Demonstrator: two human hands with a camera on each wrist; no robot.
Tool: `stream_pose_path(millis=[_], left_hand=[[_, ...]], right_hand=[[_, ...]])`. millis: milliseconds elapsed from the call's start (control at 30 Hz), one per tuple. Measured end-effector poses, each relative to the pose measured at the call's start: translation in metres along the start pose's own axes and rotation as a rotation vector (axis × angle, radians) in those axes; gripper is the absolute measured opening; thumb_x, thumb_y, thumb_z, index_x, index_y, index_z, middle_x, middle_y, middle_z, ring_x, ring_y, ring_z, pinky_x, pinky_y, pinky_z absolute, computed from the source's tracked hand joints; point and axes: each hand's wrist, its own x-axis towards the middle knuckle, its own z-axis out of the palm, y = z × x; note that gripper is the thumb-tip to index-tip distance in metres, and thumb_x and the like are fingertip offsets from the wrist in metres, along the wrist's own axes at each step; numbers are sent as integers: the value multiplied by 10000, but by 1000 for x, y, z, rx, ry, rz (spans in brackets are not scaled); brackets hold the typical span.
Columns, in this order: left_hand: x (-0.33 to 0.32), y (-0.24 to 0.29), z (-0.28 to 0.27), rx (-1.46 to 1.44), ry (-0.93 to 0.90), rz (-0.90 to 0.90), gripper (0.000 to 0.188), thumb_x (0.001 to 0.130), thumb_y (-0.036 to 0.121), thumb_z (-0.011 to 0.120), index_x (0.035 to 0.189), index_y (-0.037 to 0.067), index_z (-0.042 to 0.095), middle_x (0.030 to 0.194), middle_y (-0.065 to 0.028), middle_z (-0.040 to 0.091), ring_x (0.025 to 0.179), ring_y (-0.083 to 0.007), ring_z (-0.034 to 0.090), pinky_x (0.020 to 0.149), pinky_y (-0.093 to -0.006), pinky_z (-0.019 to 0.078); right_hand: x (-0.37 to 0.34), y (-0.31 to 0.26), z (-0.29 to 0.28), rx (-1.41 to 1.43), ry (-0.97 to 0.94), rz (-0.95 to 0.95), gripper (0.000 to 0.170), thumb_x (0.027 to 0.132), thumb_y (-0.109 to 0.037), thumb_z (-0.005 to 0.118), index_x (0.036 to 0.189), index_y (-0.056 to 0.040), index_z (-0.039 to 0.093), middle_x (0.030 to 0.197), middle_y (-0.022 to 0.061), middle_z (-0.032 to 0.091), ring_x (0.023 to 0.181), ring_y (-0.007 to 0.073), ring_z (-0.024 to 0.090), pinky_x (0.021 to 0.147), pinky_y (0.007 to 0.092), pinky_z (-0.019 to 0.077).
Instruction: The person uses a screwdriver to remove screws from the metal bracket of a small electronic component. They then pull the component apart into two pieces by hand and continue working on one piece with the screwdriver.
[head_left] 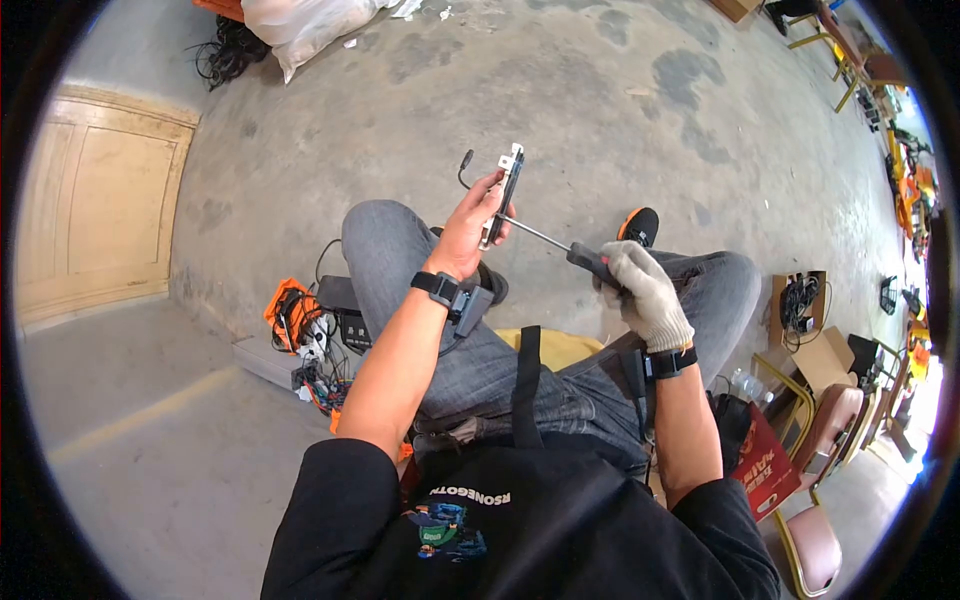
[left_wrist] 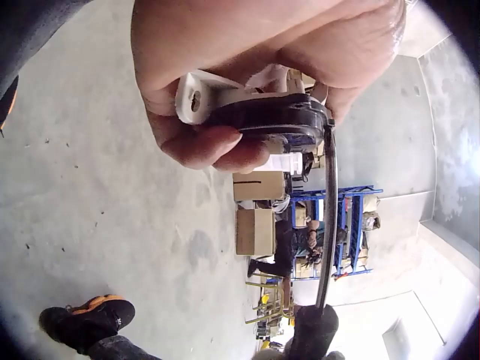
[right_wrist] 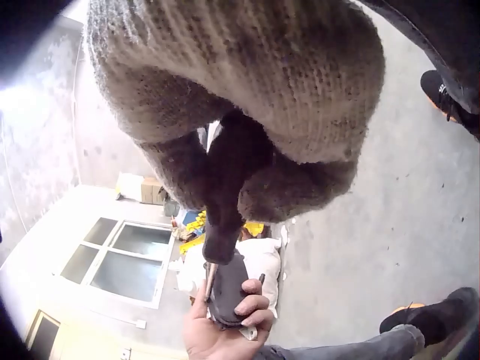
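My bare left hand point(head_left: 468, 230) holds a flat black plastic part with a white bracket point(head_left: 510, 175) up above the floor, between my knees. In the left wrist view, the fingers curl round the black body point(left_wrist: 259, 115), and a tab of the white bracket point(left_wrist: 193, 101) with a hole sticks out. A short black cable point(head_left: 464, 168) loops beside it. My right hand point(head_left: 645, 293), in a knitted glove, grips the dark handle of a screwdriver point(head_left: 588, 260). Its metal shaft point(left_wrist: 328, 217) reaches to the edge of the black part, with the tip right at that edge.
To my left lie a grey box point(head_left: 268, 365), an orange bag point(head_left: 290, 312) and tangled wires. On the right stand a cardboard box with cables point(head_left: 800, 305), a red bag point(head_left: 768, 460) and chairs point(head_left: 835, 425). A white sack point(head_left: 300, 28) sits at the far wall.
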Motion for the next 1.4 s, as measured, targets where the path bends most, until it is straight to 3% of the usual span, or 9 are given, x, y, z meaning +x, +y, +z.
stream_pose_path(millis=[233,433,500,633,733,800,1033,1233,1400], left_hand=[[0,-1,0,-28,13,-7,444,1037,317,552,1438,144,473,932,-51,645,710,-122,602,592,-256,463],[-1,0,2,24,-1,-16,447,1033,308,559,1441,146,473,936,-47,648,716,-121,605,594,-255,463],[0,-1,2,21,-2,-21,449,1032,306,562,1441,146,473,935,-46,649,716,-120,605,595,-254,463],[1,-1,1,26,15,-38,453,1031,302,564,1445,144,469,935,-43,652,719,-115,606,599,-256,465],[0,-2,1,39,3,-51,453,1033,298,561,1448,143,467,936,-43,653,719,-114,606,601,-257,468],[-1,-2,2,52,-10,-58,453,1034,297,560,1449,142,465,937,-43,653,718,-114,606,602,-257,469],[0,-3,1,39,25,-57,454,1035,296,558,1452,145,461,933,-44,652,717,-116,606,601,-258,469],[0,-4,1,32,19,-55,445,1036,287,556,1447,143,465,926,-46,649,713,-118,607,594,-258,467],[0,-4,3,30,6,-57,442,1039,276,551,1450,140,460,924,-47,648,709,-121,609,593,-263,465]], right_hand=[[-2,-5,12,11,163,-173,367,981,-232,591,1244,20,549,954,77,618,735,101,542,620,250,448],[-4,-19,-4,-36,76,230,341,992,-237,573,1249,-14,559,1016,46,606,802,78,536,670,241,456],[4,2,-6,35,81,-74,333,1002,-255,573,1240,-22,571,1028,50,611,794,79,536,665,240,456],[1,-1,-2,58,70,-171,332,1008,-264,575,1223,-12,582,1033,42,610,792,75,532,663,237,455],[-3,-16,5,-29,136,-110,329,1007,-265,565,1202,-1,593,1013,50,607,785,87,533,676,245,459],[-11,-43,8,-206,126,241,340,1007,-271,551,1198,7,596,998,63,606,774,104,534,692,262,458],[2,-3,-5,0,131,-178,335,1004,-277,545,1185,-2,604,949,52,577,768,111,531,625,260,438],[-10,-37,1,-181,92,181,315,960,-166,590,1230,-5,569,905,41,564,744,115,536,650,259,441],[3,-7,-11,-36,110,-81,314,1011,-254,544,1199,-9,602,916,49,591,733,113,547,650,252,449]])
